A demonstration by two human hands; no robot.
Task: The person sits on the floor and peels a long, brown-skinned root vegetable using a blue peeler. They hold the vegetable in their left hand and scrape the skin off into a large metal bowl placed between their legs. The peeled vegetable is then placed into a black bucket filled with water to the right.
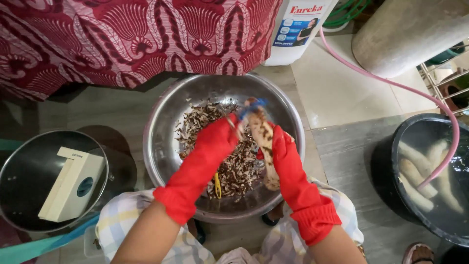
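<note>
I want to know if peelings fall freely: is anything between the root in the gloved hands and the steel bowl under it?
Nothing visible: the root, held by the right hand, hangs directly over the peelings in the steel bowl.

Big metal bowl (166,117) on floor, in middle, before person's knees. Peel scraps (234,166) in bowl. Both hands over bowl: left hand (217,142), right hand (281,149) holding root (264,146). Lidded pot (29,166) left of bowl, box (73,183) on lid. Tub (391,161) right, peeled roots (415,171) in water, hose (391,83) running in. Cloth (122,34) behind bowl.
</note>
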